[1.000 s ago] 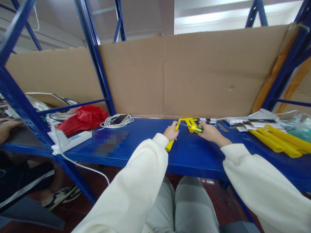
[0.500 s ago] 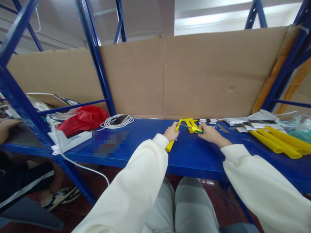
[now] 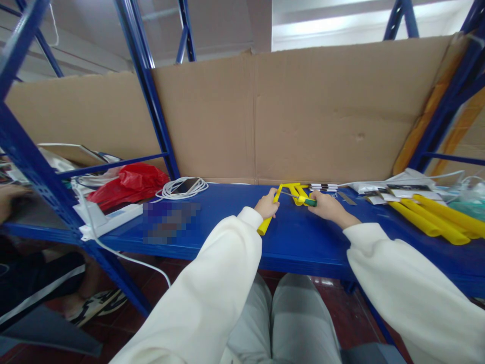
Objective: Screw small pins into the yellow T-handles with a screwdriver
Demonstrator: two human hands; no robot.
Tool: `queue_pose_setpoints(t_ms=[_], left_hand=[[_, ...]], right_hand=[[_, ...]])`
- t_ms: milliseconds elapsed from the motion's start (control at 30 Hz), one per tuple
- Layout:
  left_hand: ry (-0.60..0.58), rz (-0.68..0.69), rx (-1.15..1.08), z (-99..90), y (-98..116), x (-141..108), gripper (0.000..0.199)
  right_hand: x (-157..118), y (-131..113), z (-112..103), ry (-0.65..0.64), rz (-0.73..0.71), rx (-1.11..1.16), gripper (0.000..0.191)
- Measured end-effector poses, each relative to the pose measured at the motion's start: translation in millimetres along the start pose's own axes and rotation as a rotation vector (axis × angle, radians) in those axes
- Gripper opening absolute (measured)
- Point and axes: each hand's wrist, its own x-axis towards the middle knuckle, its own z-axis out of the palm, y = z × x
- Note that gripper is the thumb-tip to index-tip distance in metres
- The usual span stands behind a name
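Observation:
My left hand (image 3: 267, 205) is closed round a yellow tube (image 3: 266, 225), whose lower end sticks out below the fingers and whose thin top shows above them. In my right hand (image 3: 326, 207) is a screwdriver (image 3: 311, 202) with a green and yellow handle. Its thin shaft points left toward the tube; whether the tip touches it cannot be made out. Behind the screwdriver, other yellow pieces (image 3: 293, 189) lie on the blue table (image 3: 227, 242).
Yellow tubes (image 3: 435, 220) and small packets lie at the right. A metal strip (image 3: 346, 198) is near my right hand. At the left are a coiled white cable (image 3: 199, 188), a red bag (image 3: 132, 182) and a white power strip (image 3: 121, 218). A person's hand (image 3: 11, 197) shows far left.
The view has shifted slightly. Both hands keep nearly the same places and hold the same things.

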Motion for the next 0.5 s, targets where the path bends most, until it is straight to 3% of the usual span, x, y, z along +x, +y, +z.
queue_pose_setpoints(t_ms=[233,500], left_hand=[[0.003,-0.007,-0.001,-0.4,-0.6,-0.2,0.040],[0.006,0.010,0.006,0.9,-2.0,0.7,0.042]], right_hand=[[-0.8,-2.6,-1.4,-0.005,-0.034,0.089,0.020],[-1.5,-4.5,0.5,0.001,-0.004,0.003,0.023]])
